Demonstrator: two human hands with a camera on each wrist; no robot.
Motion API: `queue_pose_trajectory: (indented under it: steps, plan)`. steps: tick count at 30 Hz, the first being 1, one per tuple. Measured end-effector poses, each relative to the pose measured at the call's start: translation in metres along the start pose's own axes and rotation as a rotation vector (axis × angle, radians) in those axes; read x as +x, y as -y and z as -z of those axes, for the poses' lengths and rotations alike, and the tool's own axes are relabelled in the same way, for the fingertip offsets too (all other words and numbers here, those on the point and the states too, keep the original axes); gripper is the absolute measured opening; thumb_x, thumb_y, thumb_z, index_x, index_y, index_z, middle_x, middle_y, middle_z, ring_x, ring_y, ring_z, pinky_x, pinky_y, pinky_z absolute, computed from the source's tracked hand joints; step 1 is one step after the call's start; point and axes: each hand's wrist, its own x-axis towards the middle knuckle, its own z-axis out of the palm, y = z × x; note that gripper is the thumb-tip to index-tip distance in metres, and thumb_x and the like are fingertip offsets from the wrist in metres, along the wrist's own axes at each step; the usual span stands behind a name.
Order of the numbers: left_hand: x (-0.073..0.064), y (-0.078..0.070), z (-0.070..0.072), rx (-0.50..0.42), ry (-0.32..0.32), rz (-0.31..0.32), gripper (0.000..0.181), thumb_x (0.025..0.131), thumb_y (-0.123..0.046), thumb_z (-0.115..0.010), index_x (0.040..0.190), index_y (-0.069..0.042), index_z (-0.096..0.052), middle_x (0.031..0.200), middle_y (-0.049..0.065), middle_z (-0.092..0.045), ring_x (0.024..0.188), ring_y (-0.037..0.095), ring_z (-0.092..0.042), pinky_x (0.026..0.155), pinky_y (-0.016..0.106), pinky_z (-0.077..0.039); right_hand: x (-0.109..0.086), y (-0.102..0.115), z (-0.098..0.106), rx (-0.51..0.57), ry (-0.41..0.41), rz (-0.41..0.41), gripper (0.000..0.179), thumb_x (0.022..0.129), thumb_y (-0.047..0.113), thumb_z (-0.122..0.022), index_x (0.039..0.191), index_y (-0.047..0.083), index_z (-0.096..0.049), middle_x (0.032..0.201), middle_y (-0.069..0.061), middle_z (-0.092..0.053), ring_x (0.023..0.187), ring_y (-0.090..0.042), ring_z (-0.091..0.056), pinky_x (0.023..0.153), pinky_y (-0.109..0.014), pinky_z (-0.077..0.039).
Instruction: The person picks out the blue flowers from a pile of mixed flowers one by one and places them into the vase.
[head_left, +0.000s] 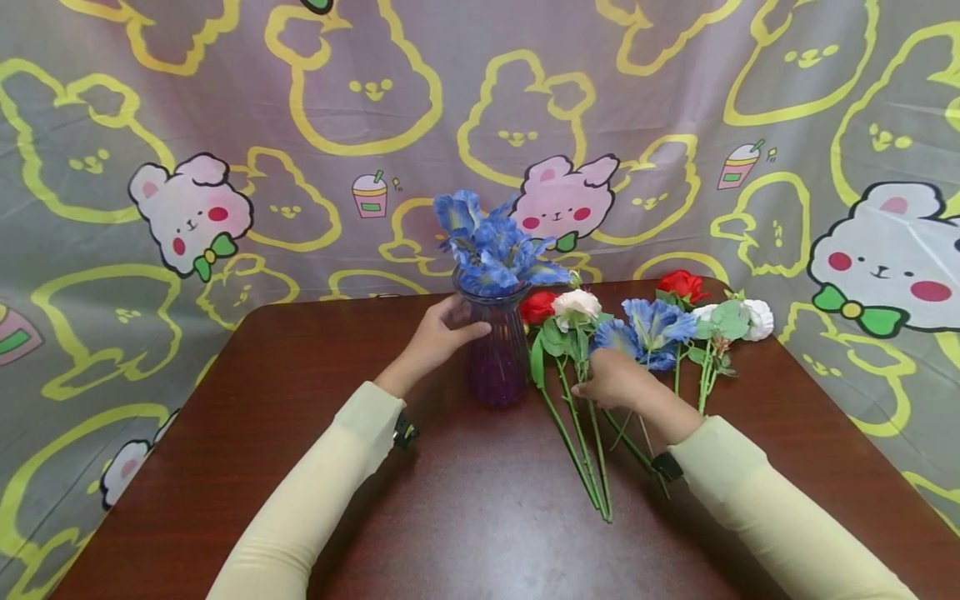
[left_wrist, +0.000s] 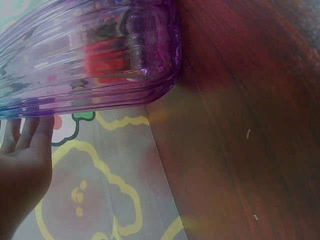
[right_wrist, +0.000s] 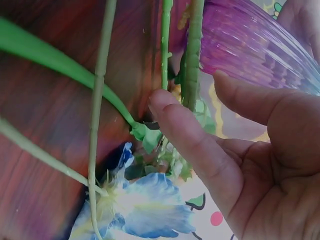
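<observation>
The left hand [head_left: 433, 340] holds the ribbed purple glass vase [head_left: 495, 358] below its rim, thumb on the near side and fingers round the back. Blue artificial flowers [head_left: 495, 250] stand in it. In the left wrist view the vase [left_wrist: 100, 60] lies across the top, beside the fingers. To the right, the right hand [head_left: 618, 379] reaches in among loose flowers, just below a blue flower [head_left: 656, 329]. The right wrist view shows its thumb and index finger spread apart, a thick green stem [right_wrist: 193, 55] close by the index fingertip.
Beside the vase lie a red rose [head_left: 537, 307] and a cream flower [head_left: 577, 308], stems toward the person. Another red rose [head_left: 681, 286] and a white flower [head_left: 758, 319] lie farther right. A patterned cloth [head_left: 300, 208] hangs behind the brown table [head_left: 300, 367].
</observation>
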Motion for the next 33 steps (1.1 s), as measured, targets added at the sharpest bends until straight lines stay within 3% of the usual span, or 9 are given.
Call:
queue_pose_trajectory:
  steps: [8,14,19,27,33]
  plan:
    - [0.000,0.000,0.000,0.019,-0.005,0.006,0.063,0.091,-0.007,-0.068,0.146,0.002,-0.039,0.145,0.019,-0.044,0.131,0.034,-0.044,0.106,0.046,-0.038,-0.007,-0.004,0.008,0.009,-0.029,0.032,0.051,0.090,0.026,-0.071,0.046,0.013,-0.048,0.041,0.005,-0.040,0.037,-0.008,-0.036,0.042,-0.023,-0.032]
    - [0.002,0.003,0.000,-0.003,-0.008,-0.010,0.061,0.090,-0.004,-0.067,0.145,0.003,-0.041,0.141,0.021,-0.048,0.128,0.034,-0.047,0.105,0.045,-0.039,-0.016,-0.014,0.024,0.001,-0.082,0.048,0.054,0.088,0.027,-0.072,0.047,0.016,-0.039,0.045,0.008,-0.027,0.043,-0.006,-0.021,0.043,-0.023,-0.020]
    - [0.002,0.004,0.000,-0.016,-0.011,-0.019,0.060,0.090,-0.003,-0.068,0.143,0.005,-0.042,0.137,0.023,-0.052,0.126,0.034,-0.049,0.103,0.045,-0.041,-0.023,-0.030,0.034,-0.041,-0.106,0.044,0.055,0.086,0.024,-0.074,0.047,0.017,-0.036,0.048,0.008,-0.022,0.047,-0.007,-0.018,0.046,-0.024,-0.018]
    - [0.002,0.004,-0.001,-0.006,-0.014,-0.022,0.060,0.090,-0.003,-0.068,0.143,0.005,-0.042,0.136,0.023,-0.053,0.125,0.034,-0.050,0.103,0.045,-0.041,-0.031,-0.048,0.033,-0.073,-0.055,-0.037,0.047,0.083,0.019,-0.077,0.047,0.014,-0.047,0.047,0.008,-0.031,0.047,-0.009,-0.027,0.046,-0.025,-0.028]
    - [0.003,0.006,-0.001,-0.013,-0.009,-0.025,0.060,0.090,-0.002,-0.067,0.144,0.004,-0.042,0.137,0.023,-0.052,0.126,0.034,-0.049,0.103,0.045,-0.041,-0.034,-0.056,0.023,-0.059,-0.022,-0.008,0.022,0.079,0.015,-0.076,0.060,0.007,-0.068,0.050,0.003,-0.055,0.048,-0.012,-0.051,0.049,-0.030,-0.043]
